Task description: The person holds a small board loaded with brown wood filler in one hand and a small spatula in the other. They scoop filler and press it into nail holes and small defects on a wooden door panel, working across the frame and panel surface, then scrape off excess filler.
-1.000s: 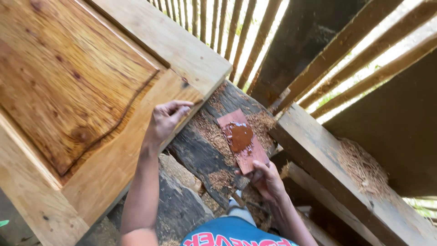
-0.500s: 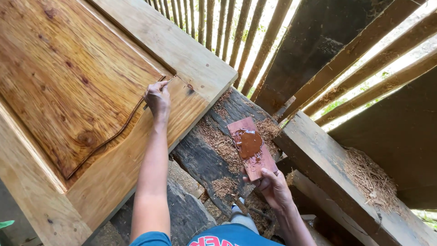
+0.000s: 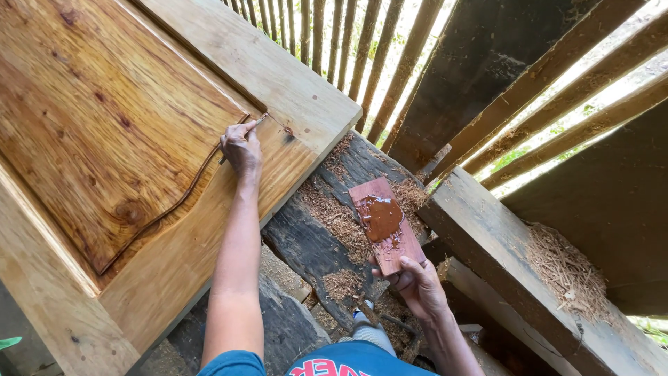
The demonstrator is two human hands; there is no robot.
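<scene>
Right hand (image 3: 419, 285) low in frame, fingers wrapped round the near end of a small wood offcut (image 3: 387, 224), thumb on top; the offcut carries a blob of brown putty (image 3: 380, 216) on its upper face and sits over the dark rough beam (image 3: 327, 230), with sawdust (image 3: 337, 221) scattered beside it. It holds roughly where it was 0.5 s ago. Further up, left arm fully extended, left hand (image 3: 241, 147) pinched shut on a thin stick-like tool (image 3: 255, 124) (exact kind too small to tell), tip touching the carved groove (image 3: 182, 198) at the upper corner of the raised panel on the wooden door (image 3: 139, 125). 1 s ago that hand was off the panel near the door's edge, fingers curled; since then it has moved up onto the groove. Beyond: pale sawn beam (image 3: 501, 244) with a shavings pile (image 3: 565, 268), then slatted wall (image 3: 334, 42) with daylight through the gaps.
</scene>
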